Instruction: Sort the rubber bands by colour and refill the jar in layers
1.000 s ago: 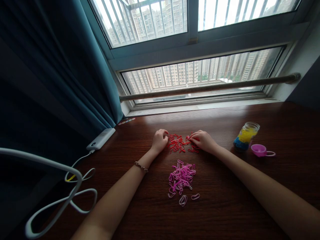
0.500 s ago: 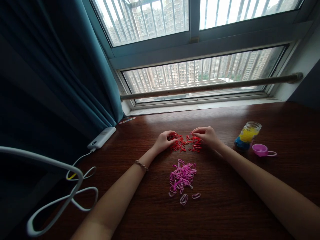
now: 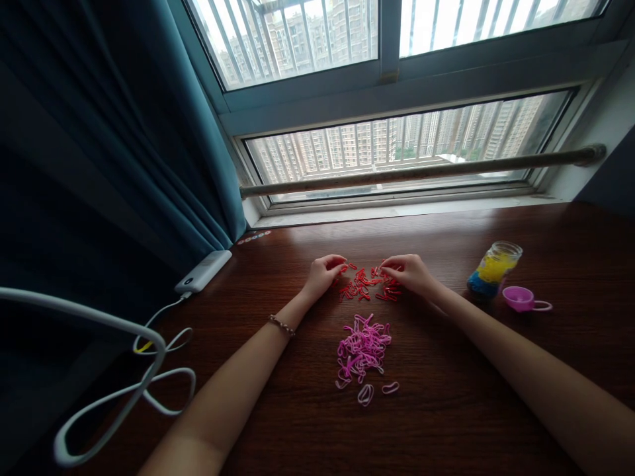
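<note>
Red, small and thin, the loops of the scattered red loop pile (image 3: 360,285) lie right between two bare hands, spread over a glossy, dark reddish-brown wooden table (image 3: 446,390). The left hand (image 3: 324,274) is at the pile's left edge, thumb and fingers bent towards each other; red shows beside the fingertips, though I can't tell whether a loop is in that grasp. Over on the pile's right side, the right hand (image 3: 409,271) has its fingers drawn together in a pinch at the upper edge, and whatever may sit in that pinch is too small to make out. A bracelet of small beads (image 3: 282,325) circles the left wrist, down and left of the red pile. Directly on the pile's near side comes a tangled heap of pink loops (image 3: 364,347), and farther out that same way, a few pale pink loops (image 3: 366,395). Well to the right of the red pile, here's a clear glass jar with yellow above blue inside (image 3: 491,271), plus a pink plastic cup with a ring handle (image 3: 519,299). Well to its left lies a flat white rectangular device (image 3: 204,271) with a looping white cable (image 3: 157,347); farther left hangs a dark blue fabric curtain (image 3: 198,165). Beyond the pile, a round metal rail (image 3: 421,173) crosses a grey-framed window (image 3: 307,106).
</note>
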The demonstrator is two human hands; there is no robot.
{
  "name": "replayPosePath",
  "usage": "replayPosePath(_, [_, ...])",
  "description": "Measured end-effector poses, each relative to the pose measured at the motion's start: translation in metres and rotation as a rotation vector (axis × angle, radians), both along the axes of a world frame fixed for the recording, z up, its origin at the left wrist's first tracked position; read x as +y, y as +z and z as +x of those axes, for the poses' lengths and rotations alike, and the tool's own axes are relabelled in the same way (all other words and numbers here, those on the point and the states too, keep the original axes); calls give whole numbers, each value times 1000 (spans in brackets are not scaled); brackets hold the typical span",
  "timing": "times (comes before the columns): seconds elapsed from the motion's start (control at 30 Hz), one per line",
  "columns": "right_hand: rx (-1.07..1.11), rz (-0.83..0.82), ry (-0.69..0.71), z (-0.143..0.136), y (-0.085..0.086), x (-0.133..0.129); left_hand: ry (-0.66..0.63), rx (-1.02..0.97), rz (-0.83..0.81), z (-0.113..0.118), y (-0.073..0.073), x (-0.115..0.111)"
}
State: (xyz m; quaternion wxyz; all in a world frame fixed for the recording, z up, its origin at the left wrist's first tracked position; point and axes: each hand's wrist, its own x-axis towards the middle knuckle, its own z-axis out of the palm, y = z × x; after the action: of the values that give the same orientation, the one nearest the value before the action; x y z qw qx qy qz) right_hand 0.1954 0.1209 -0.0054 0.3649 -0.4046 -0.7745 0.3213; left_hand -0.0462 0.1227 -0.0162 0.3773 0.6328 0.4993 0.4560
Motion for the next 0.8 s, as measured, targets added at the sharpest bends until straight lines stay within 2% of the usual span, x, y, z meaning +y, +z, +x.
replayPosePath(0.07, [-162, 195, -69, 2, -8, 4, 19, -68, -18, -1, 0, 2])
replayPosePath(0.13, [-275, 296, -34, 2, -13, 3, 5, -107, -22, -1, 0, 3])
replayPosePath(0.2, [-305, 316, 53, 0, -15, 1, -28, -192, -50, -1, 0, 3])
replayPosePath(0.3, [-217, 276, 235, -4, -14, -2, -87, -324, -83, 0, 1, 3])
replayPosePath(0.37, [-138, 248, 267, -6, -13, -2, -74, -262, -31, -1, 2, 4])
replayPosePath(0.5, [-13, 206, 82, -3, -12, 2, 125, 168, 148, -7, 3, 7])
replayPosePath(0.57, [41, 174, -11, 1, -10, 7, 171, 277, 175, -10, 2, 8])
replayPosePath(0.7, [27, 112, -193, 11, -5, 14, 79, 372, 165, -4, -3, 3])
replayPosePath(0.8, [-127, 98, -356, 19, -6, 18, -96, 433, 175, 7, -4, -4])
